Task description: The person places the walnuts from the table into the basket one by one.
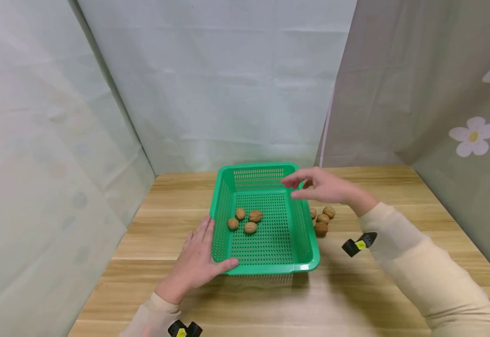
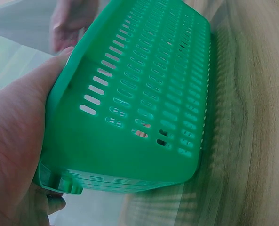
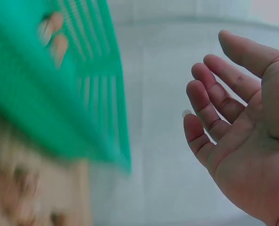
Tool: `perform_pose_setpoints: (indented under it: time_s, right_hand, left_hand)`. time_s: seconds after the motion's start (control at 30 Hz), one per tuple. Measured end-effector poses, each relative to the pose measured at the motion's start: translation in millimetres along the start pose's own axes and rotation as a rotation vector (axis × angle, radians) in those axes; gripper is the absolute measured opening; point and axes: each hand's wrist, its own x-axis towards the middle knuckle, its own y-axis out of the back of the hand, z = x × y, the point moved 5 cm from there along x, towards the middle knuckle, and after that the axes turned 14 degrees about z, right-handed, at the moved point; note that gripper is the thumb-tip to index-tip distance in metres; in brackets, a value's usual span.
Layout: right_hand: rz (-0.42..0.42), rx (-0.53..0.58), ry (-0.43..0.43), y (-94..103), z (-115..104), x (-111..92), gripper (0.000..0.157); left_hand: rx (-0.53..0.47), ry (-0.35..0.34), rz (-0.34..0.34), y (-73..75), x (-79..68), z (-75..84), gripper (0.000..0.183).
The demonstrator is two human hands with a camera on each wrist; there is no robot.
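A green plastic basket (image 1: 292, 224) with slotted walls and a perforated floor stands on the table. Several walnuts (image 1: 250, 228) lie inside it, toward its left side. My left hand (image 1: 198, 260) rests on the near left corner, its fingers stretched along the left rim and the thumb on the front rim. In the left wrist view this hand lies against the basket's outer wall (image 2: 101, 150). Above the right rim hovers my right hand (image 1: 321, 187). Its palm (image 3: 252, 141) is bare in the right wrist view, with the fingers slightly bent and nothing held.
More walnuts (image 1: 322, 228) sit on the wooden table (image 1: 177, 201) just right of the basket, partly hidden by its wall and my right hand. Pale cloth curtains (image 1: 228, 93) hang behind the table and along both sides.
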Motion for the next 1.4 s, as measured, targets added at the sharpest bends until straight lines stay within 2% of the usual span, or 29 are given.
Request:
perform_pose_setpoints:
  time_s: [0.2, 0.3, 0.47, 0.7, 1.1, 1.4]
  right_hand:
    - [0.133, -0.043, -0.154, 35.6, 53, -58, 0.038]
    - [0.177, -0.058, -0.214, 42.9, 74, -79, 0.039]
    - [0.245, -0.075, -0.243, 45.5, 99, -100, 0.041]
    - [0.279, -0.054, -0.256, 38.3, 125, -105, 0.046]
    - [0.272, -0.039, -0.286, 23.0, 171, -102, 0.053]
    - [0.237, -0.034, -0.300, 10.9, 183, -89, 0.055]
  left_hand:
    - [-0.004, -0.003, 0.001, 0.3, 0.7, -0.5, 0.115]
    - [-0.001, -0.003, 0.002, 1.1, 0.0, -2.4, 0.116]
    - [-0.001, 0.015, -0.013, 1.1, -1.2, -5.2, 0.116]
    - [-0.002, 0.026, -0.007, 1.9, -1.6, -8.9, 0.117]
    - [-0.013, 0.025, -0.018, -1.4, -0.1, -6.3, 0.119]
    - [-0.014, 0.028, -0.003, 1.4, -0.8, -5.7, 0.116]
